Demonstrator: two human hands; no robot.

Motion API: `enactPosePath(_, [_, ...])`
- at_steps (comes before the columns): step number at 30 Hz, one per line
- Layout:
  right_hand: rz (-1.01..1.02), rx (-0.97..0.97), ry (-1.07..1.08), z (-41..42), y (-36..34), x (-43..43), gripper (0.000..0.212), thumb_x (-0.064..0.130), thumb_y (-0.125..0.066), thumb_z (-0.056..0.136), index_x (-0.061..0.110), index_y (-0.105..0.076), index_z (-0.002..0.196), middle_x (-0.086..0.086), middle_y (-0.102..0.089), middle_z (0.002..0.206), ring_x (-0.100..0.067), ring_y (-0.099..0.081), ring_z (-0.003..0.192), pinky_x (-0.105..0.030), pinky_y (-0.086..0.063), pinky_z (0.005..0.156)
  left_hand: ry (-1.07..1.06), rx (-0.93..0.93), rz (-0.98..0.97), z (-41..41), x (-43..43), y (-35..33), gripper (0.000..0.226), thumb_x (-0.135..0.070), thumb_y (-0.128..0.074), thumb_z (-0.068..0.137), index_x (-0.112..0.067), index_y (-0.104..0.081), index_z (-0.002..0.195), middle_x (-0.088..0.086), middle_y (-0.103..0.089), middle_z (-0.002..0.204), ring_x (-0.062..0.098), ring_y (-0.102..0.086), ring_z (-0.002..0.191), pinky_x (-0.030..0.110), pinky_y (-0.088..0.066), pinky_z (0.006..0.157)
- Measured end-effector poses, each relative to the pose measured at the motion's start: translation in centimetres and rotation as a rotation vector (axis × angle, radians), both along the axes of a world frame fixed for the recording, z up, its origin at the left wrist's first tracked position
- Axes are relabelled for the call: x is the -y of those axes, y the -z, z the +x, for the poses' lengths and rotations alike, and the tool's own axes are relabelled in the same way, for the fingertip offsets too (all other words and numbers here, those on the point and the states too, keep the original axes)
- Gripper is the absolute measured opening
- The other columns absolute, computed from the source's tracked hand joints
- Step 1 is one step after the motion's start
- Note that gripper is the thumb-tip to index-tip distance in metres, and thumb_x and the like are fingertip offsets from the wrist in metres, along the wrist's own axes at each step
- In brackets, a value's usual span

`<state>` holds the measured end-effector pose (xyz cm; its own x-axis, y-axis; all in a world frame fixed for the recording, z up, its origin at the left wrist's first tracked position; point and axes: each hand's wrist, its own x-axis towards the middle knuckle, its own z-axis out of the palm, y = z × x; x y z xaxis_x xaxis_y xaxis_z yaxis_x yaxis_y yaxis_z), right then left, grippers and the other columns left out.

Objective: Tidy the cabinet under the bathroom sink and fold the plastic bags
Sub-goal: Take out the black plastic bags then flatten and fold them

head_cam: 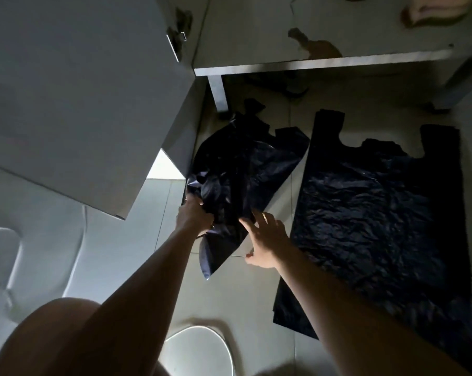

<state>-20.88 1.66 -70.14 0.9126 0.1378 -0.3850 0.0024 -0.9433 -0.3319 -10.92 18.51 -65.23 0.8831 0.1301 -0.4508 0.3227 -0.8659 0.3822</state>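
Fingers of our left hand point(194, 215) clench the crumpled bag point(245, 169) on the floor point(256, 294) by the open cabinet door point(80, 90), seemingly to anchor it, while our right hand point(267, 240) spreads open at its edge, likely to smooth it like the flattened bag point(378, 213) alongside.

A home bathroom: pale tiled floor point(251, 302), worn white cabinet point(310, 62) on legs, its door point(80, 90) open.

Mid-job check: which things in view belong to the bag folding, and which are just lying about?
Job: crumpled black bag, gripped by left hand; right hand, open beside it; flattened black bag on the floor; open cabinet door.
Lying about: white round rim at bottom; white fixture at left.
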Motion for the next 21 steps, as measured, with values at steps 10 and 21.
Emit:
enactPosePath(10, [0.519,0.477,0.274,-1.6,-4.7,-1.1,0.108,0.051,-0.081,0.074,0.017,-0.016,0.154,-0.009,-0.035,0.153,-0.025,-0.055,0.126,-0.039,-0.050,0.102,-0.132,-0.108,-0.513,3.1,4.2,-7.1,0.052,-0.025,-0.072,0.066,0.011,-0.064,0.104,0.011,-0.062,0.073,0.024,-0.063,0.064,0.028,-0.057,0.061])
enactPosePath(21, [0.456,0.808,0.284,3.2,-23.1,9.4,0.021,0.031,-0.052,0.092,0.022,-0.052,0.074,0.001,-0.048,0.071,-0.015,-0.046,0.064,-0.030,-0.033,0.058,-0.007,-0.128,-0.744,5.2,10.9,-22.1,0.022,-0.019,-0.061,0.094,0.000,-0.063,0.106,0.018,-0.067,0.099,0.021,-0.066,0.073,0.022,-0.054,0.046])
